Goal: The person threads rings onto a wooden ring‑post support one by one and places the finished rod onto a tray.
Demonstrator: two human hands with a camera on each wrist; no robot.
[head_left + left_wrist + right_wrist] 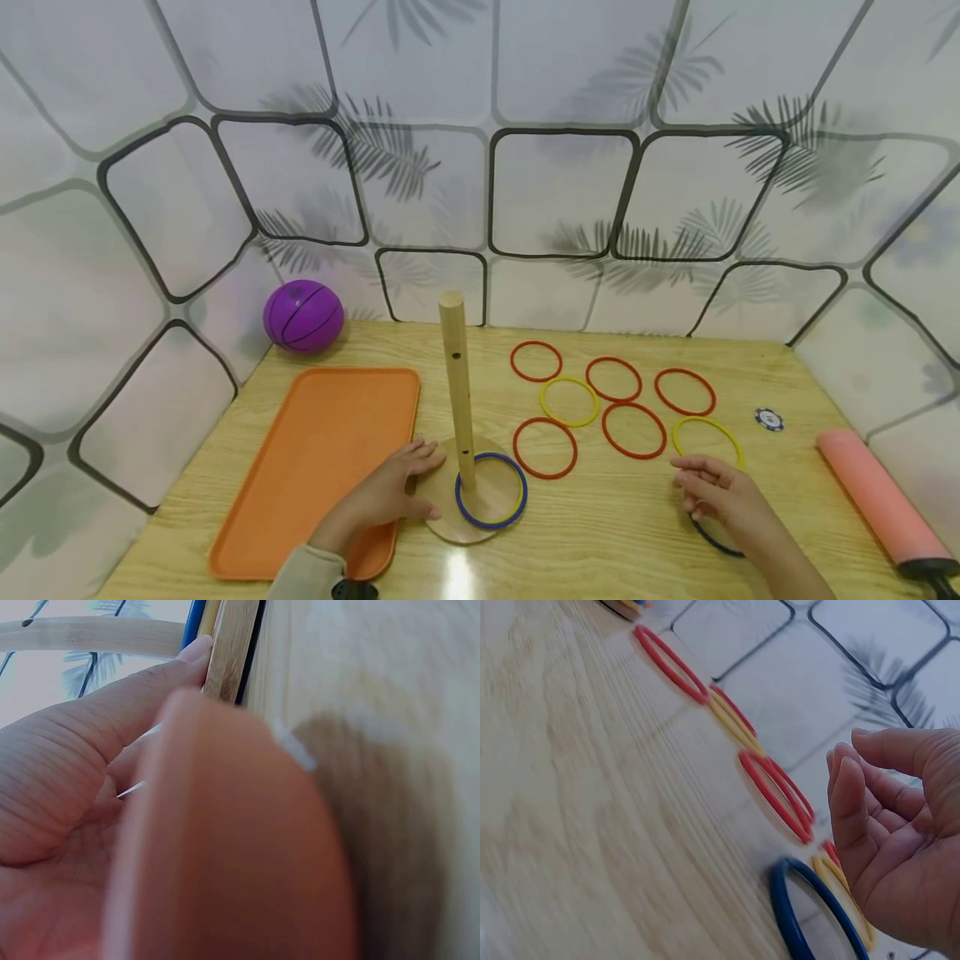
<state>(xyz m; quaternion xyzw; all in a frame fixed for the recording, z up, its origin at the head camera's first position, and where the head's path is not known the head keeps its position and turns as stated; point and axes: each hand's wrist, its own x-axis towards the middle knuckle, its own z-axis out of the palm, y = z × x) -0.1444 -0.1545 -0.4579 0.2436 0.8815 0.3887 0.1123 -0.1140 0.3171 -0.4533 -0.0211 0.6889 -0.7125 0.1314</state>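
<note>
My left hand [386,493] rests with spread fingers at the left edge of a round wooden base [444,528], its thumb touching the base's rim. From that base rises a wooden post [456,375]. Around the post's foot lie a blue ring [491,526] and, mostly hidden beneath it, a yellow ring [518,504]. On the right, my right hand [723,500] hovers with loosely bent fingers and holds nothing. Partly behind it on the table are another blue ring [784,907] and a yellow ring [705,419].
Several red rings [545,477] and a yellow ring [570,424] lie right of the post. An orange tray [330,450] sits at the left, with a purple ball [303,317] behind it. Farther right are a poker chip [768,419] and a pink cylinder [885,496] with a black end.
</note>
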